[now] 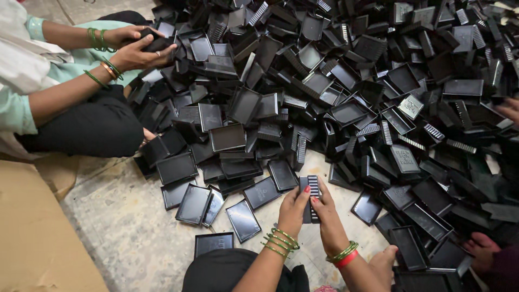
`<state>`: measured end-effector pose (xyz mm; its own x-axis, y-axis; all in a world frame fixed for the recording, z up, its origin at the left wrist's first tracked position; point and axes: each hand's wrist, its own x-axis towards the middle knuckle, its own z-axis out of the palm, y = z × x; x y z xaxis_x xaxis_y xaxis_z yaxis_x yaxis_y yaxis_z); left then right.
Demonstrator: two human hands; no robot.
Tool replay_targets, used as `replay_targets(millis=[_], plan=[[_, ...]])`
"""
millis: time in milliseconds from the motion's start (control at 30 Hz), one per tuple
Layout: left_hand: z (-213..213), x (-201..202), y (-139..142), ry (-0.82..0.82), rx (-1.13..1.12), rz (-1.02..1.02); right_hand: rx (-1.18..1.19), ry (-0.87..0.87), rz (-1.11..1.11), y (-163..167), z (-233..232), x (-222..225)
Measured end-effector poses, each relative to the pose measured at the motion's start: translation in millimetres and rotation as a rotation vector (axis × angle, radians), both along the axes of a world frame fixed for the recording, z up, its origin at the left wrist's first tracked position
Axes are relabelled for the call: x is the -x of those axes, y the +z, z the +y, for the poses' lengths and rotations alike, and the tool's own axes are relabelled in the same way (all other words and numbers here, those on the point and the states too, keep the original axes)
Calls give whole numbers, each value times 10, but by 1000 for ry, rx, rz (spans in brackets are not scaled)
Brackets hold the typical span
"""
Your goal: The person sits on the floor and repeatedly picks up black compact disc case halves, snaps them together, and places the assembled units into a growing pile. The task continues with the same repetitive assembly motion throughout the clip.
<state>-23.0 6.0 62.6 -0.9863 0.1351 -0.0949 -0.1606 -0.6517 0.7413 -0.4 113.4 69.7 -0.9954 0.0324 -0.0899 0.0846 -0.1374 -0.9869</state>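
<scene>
My left hand (292, 210) and my right hand (327, 214) together grip a small black plastic case (311, 196) with a ribbed vent side, held upright between them just above the floor. Green bangles ring my left wrist; green and red bangles ring my right. In front of my hands spreads a big heap of black plastic case halves (346, 81), some tray-like, some ribbed. Several flat black trays (243, 220) lie loose on the floor to the left of my left hand.
A co-worker sits at the upper left, both hands (141, 46) on a black case part. Another person's hand (483, 250) shows at the lower right edge. Brown cardboard (38, 232) lies at the lower left on the speckled concrete floor (124, 227).
</scene>
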Motion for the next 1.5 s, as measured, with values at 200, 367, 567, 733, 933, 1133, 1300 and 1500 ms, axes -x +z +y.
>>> replay_targets(millis=[200, 367, 567, 733, 933, 1133, 1300, 1500], plan=[[17, -30, -15, 57, 49, -16, -369, -89, 59, -108, -29, -63], [51, -48, 2, 174, 230, -1, -454, -1, 170, -193, 7, -73], [-143, 96, 31, 151, 427, -172, 258, 315, -197, -39, 113, -46], [-193, 86, 51, 149, 317, -230, 86, 233, -129, -11, 46, -127], [-168, -57, 74, 324, 503, -30, -4, 227, -52, -80, -15, -169], [-130, -12, 84, 248, 241, -40, -241, 163, 105, -151, 15, -149], [-169, -15, 27, 163, 331, 71, -173, 170, -24, -99, 22, -164], [-207, -14, -6, 310, 620, -26, 100, 240, -104, 29, -31, -178]])
